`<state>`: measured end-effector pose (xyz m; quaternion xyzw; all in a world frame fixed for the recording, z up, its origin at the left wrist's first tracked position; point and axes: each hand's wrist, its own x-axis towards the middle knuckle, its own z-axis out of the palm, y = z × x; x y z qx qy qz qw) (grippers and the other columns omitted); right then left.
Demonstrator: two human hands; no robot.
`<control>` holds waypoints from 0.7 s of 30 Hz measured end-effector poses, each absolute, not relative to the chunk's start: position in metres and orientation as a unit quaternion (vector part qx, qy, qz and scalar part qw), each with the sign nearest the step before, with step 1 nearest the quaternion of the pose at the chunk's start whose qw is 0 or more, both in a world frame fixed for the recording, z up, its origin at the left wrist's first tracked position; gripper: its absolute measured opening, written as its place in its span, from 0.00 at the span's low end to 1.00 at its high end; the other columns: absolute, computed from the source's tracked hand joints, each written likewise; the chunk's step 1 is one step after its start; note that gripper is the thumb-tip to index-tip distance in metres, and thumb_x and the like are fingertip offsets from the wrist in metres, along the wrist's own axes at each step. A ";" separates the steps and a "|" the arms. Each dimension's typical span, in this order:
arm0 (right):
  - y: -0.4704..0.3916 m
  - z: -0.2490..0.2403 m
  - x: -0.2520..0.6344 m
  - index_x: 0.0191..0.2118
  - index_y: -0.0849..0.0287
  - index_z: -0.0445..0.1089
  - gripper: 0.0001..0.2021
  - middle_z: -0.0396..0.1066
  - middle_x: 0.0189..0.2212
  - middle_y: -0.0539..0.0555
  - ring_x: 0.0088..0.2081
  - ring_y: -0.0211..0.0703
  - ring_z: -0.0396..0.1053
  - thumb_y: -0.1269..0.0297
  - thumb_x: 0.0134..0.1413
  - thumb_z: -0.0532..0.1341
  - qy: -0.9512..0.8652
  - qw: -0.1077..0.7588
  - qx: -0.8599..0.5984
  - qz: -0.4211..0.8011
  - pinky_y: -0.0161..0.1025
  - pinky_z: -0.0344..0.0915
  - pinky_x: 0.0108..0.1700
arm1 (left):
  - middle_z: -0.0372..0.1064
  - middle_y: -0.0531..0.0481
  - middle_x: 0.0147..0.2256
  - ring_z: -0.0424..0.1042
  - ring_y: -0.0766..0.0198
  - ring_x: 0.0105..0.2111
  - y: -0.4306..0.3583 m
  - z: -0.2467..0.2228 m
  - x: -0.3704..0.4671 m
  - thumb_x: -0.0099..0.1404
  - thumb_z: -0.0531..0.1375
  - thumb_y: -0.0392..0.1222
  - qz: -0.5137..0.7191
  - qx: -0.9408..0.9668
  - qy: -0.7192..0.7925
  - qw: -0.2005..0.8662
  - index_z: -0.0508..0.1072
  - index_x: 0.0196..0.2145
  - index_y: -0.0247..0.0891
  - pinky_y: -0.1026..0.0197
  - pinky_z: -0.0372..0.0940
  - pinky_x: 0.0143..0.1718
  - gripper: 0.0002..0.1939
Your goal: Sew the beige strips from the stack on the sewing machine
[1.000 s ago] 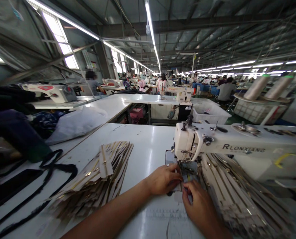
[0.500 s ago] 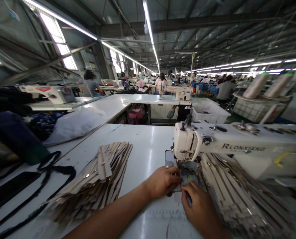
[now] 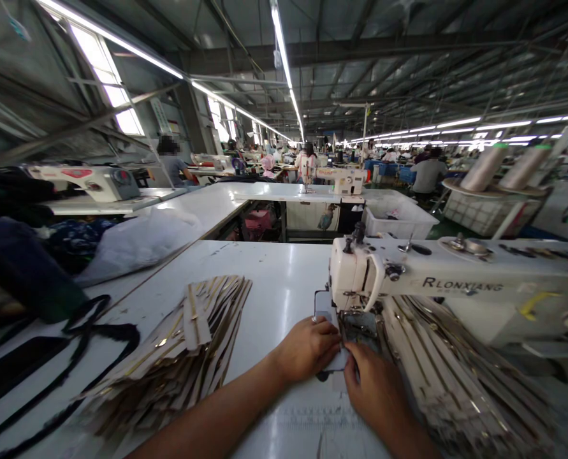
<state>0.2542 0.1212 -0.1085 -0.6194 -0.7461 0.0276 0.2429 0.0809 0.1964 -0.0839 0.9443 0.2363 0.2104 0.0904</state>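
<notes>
Just in front of the needle area of a white sewing machine [image 3: 360, 274], my two hands are close together. My left hand [image 3: 310, 347], with a ring on one finger, has its fingers curled down beside the metal plate. My right hand [image 3: 372, 376] is closed, thumb and forefinger pinched near the left fingertips. What they pinch is hidden between the fingers. A pile of beige strips with gold-coloured zippers [image 3: 195, 319] lies on the table left of my hands. Right of the needle, more zipper strips [image 3: 436, 363] lie in a bundle under the machine arm.
Black straps [image 3: 121, 338] and a white translucent bag [image 3: 140, 245] lie on the left. Ahead stand a second sewing machine [image 3: 345, 180] and a white plastic bin [image 3: 398, 220]. Thread cones [image 3: 484, 167] stand at the right. Several people sit farther back.
My right hand's thumb and forefinger have closed together and moved slightly up, nearer the left fingers. My left hand stays by the plate. The whole view has shifted a little.
</notes>
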 end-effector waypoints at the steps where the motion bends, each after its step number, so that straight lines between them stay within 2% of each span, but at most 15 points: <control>1: 0.122 -0.108 0.254 0.48 0.59 0.71 0.18 0.76 0.42 0.56 0.40 0.44 0.75 0.75 0.56 0.51 -0.746 0.239 -0.621 0.027 0.38 0.67 0.42 | 0.72 0.43 0.38 0.69 0.57 0.42 0.196 -0.084 0.081 0.71 0.50 0.39 0.210 0.943 0.243 0.092 0.74 0.43 0.37 0.56 0.66 0.45 0.13; 6: 0.124 -0.107 0.253 0.54 0.61 0.69 0.21 0.75 0.45 0.57 0.41 0.45 0.75 0.74 0.56 0.51 -0.754 0.211 -0.622 0.009 0.39 0.68 0.43 | 0.70 0.42 0.41 0.68 0.55 0.44 0.197 -0.082 0.079 0.69 0.53 0.40 0.204 0.937 0.263 0.103 0.73 0.44 0.36 0.54 0.65 0.48 0.12; 13: 0.121 -0.114 0.254 0.51 0.60 0.71 0.19 0.76 0.42 0.57 0.39 0.44 0.75 0.74 0.56 0.51 -0.757 0.224 -0.613 -0.010 0.38 0.68 0.43 | 0.67 0.41 0.50 0.65 0.51 0.49 0.205 -0.083 0.074 0.65 0.57 0.43 0.204 0.933 0.269 0.122 0.68 0.54 0.35 0.50 0.61 0.54 0.21; 21: 0.120 -0.114 0.254 0.50 0.61 0.70 0.19 0.76 0.42 0.57 0.40 0.45 0.75 0.74 0.56 0.50 -0.759 0.228 -0.610 -0.001 0.40 0.69 0.43 | 0.65 0.40 0.53 0.61 0.48 0.54 0.210 -0.082 0.073 0.65 0.58 0.47 0.203 0.928 0.287 0.120 0.66 0.56 0.36 0.48 0.59 0.56 0.24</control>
